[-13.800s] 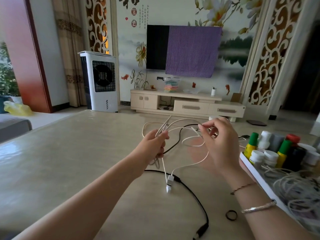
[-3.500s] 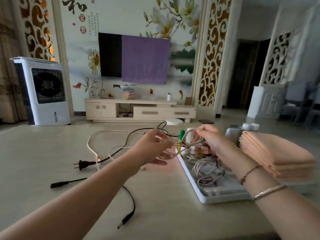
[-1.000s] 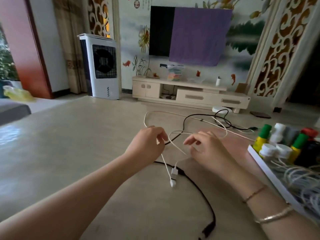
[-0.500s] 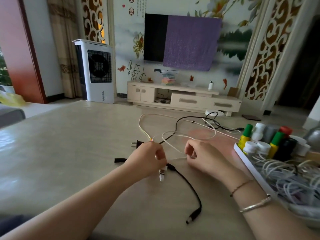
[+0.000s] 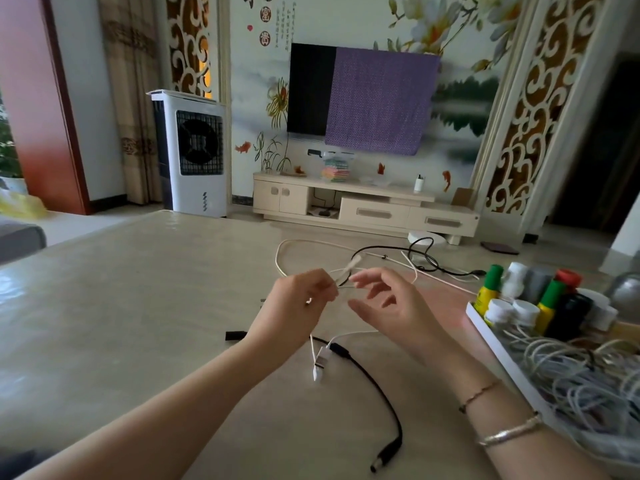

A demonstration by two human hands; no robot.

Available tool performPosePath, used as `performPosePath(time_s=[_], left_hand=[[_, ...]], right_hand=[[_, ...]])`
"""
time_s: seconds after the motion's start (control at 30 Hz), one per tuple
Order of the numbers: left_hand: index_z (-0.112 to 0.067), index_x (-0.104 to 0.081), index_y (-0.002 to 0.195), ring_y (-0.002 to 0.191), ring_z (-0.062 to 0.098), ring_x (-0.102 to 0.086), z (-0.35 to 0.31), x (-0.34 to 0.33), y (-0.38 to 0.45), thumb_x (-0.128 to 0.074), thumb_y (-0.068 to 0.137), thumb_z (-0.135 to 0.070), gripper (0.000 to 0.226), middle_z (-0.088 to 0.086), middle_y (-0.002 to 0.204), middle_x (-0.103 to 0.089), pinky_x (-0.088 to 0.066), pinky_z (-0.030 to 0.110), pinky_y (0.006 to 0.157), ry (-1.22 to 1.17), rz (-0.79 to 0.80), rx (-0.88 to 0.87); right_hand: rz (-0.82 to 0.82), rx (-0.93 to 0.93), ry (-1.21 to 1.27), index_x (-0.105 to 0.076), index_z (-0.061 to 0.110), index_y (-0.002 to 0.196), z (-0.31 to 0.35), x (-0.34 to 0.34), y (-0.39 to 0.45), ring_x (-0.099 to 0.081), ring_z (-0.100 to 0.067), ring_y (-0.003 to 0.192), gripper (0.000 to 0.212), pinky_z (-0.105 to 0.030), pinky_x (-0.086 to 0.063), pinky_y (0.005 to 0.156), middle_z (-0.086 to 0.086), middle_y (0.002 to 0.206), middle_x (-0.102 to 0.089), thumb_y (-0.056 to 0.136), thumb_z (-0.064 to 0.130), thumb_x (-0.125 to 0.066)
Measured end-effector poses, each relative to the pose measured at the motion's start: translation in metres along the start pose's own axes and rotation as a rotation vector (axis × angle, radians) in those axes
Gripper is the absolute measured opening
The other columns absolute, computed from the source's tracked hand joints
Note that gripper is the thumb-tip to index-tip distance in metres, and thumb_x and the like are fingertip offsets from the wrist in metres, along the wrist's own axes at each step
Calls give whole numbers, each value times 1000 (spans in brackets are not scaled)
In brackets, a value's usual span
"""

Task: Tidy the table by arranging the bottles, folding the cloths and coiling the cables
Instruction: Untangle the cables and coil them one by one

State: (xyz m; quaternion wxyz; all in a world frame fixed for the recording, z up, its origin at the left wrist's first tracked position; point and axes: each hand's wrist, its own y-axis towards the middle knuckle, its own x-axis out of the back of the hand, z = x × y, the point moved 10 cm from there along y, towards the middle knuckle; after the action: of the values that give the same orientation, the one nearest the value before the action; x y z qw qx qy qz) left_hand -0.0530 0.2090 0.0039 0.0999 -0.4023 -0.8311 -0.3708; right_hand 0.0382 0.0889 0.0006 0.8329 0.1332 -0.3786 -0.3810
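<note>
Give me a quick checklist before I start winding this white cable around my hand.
1. Left hand pinches the white cable: ok.
2. Right hand free to wind, fingers open: ok.
3. White cable clear of the black cable: not ok, they cross near the white plugs.
4. Far loop lies loose on the table: ok.
5. Room in the tray: cannot tell, coils already fill its near part.
</note>
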Motion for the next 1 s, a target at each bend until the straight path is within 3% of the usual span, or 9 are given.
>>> performPosePath(time_s=[0.17, 0.3, 0.37, 0.43, 0.5, 0.57, 0.73, 0.87, 1.0], left_hand=[[-5, -59, 91, 83, 22, -72, 8, 14, 7, -47, 100, -11, 16, 7, 76, -71, -58, 37, 77, -558, -85, 214], [-5, -58, 98, 85, 25, -72, 13, 17, 5, -42, 102, -11, 18, 9, 78, -67, -60, 37, 75, -755, -67, 284], [-5, -59, 100, 84, 24, -72, 17, 18, 5, -42, 102, -11, 18, 10, 77, -66, -60, 38, 75, -782, -85, 311], [-5, -59, 104, 82, 23, -72, 20, 21, 6, -40, 102, -8, 19, 9, 76, -65, -60, 39, 75, -791, -114, 325], [-7, -58, 108, 81, 21, -72, 23, 24, 6, -39, 101, -3, 20, 9, 78, -63, -60, 40, 72, -802, -151, 336], [-7, -56, 109, 81, 19, -72, 28, 27, 5, -39, 100, 1, 21, 11, 83, -62, -61, 41, 70, -798, -194, 352], [-11, -50, 96, 81, 19, -73, 45, 43, 1, -38, 99, 4, 20, 12, 87, -62, -61, 37, 67, -770, -349, 400], [-11, -48, 96, 72, 15, -72, 56, 49, 1, -36, 99, 4, 19, 9, 82, -61, -60, 34, 61, -873, -415, 458], [-8, -50, 100, 70, 18, -71, 51, 36, 2, -37, 99, 4, 18, 10, 85, -61, -60, 36, 59, -881, -333, 495]], right_hand=[[-146, 100, -457, -54, 19, 132, 6, 11, 7, -38, -15, 131, 44, -29, -25, 110, 2, 139, -48, 88, 28, -51], [-79, -19, -583, -38, 19, 146, -9, 3, 19, -28, -16, 141, 57, -32, -18, 116, -1, 150, -38, 91, 10, -49], [4, 27, -689, -50, 25, 138, -9, -10, 19, -33, -13, 135, 58, -29, -17, 110, 7, 142, -47, 84, 3, -46], [26, 65, -691, -69, 25, 108, -3, -17, 15, -42, -12, 123, 49, -26, -16, 101, 10, 118, -61, 75, 4, -40], [-17, 59, -591, -70, 22, 77, 5, -12, 12, -51, -9, 100, 38, -25, -16, 100, 14, 84, -62, 70, 10, -35], [-100, 86, -542, -65, 20, 67, 12, -2, 8, -51, -6, 77, 30, -33, -22, 105, 15, 63, -53, 76, 14, -37], [-181, 107, -734, -65, 20, 95, 17, 7, 3, -56, -16, 75, 17, -37, -38, 89, 7, 85, -56, 89, 11, -52], [40, -83, -763, -43, 31, 137, -14, -7, 6, -56, -16, 75, 49, -32, -47, 76, 4, 100, -51, 92, 12, -46], [62, -145, -609, -48, 32, 135, -33, -10, 12, -44, -4, 63, 46, -24, -37, 61, 6, 91, -58, 94, 10, -45]])
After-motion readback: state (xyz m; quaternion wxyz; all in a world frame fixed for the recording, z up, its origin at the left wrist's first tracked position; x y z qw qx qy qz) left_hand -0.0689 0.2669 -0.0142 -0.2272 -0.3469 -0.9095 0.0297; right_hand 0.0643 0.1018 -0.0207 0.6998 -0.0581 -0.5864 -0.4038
